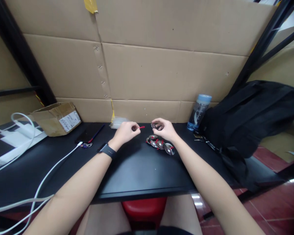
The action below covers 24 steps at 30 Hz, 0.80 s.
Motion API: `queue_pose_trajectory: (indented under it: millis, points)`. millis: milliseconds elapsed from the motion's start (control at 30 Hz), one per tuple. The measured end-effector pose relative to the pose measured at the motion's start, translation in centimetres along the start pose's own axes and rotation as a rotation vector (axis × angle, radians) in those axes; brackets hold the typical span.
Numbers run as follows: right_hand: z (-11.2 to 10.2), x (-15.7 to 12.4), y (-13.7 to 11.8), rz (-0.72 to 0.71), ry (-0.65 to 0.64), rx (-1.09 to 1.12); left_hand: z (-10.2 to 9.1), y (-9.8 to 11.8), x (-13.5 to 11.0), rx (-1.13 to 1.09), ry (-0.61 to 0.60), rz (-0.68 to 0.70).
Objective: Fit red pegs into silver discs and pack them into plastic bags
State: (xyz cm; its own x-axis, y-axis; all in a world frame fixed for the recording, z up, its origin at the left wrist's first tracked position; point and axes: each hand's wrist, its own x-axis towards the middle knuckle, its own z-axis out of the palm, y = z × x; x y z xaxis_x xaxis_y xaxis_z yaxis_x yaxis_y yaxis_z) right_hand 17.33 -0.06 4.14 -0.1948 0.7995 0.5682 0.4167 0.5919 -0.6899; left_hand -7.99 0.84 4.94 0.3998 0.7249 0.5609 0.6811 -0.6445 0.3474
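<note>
My left hand [129, 131] is closed in a pinch on a thin red cord loop [142, 127], which sticks out to the right of its fingertips. To the right, my right hand [164, 129] grips a small dark metal disc [153, 125] by its edge, between thumb and fingers. Below the right hand lies a cluster of round, shiny metal discs [160, 144] with red cords at their centres, like small finger cymbals. A gap separates the two hands. Whether the cord and the held disc are joined, I cannot tell.
Behind my left hand lie clear plastic bags [118, 122]. Left on the black table [137, 176] are a phone [87, 134], an open cardboard box [57, 119] and white cables [42, 182]. A water bottle [198, 112] and a black backpack [250, 120] stand right. A cardboard wall rises behind.
</note>
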Motion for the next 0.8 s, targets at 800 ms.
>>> queue_pose_trajectory:
  millis: [800]
  points:
    - [-2.5, -0.1, 4.2, -0.115, -0.485, -0.276, 0.9, -1.6, -0.4, 0.067, -0.15, 0.174]
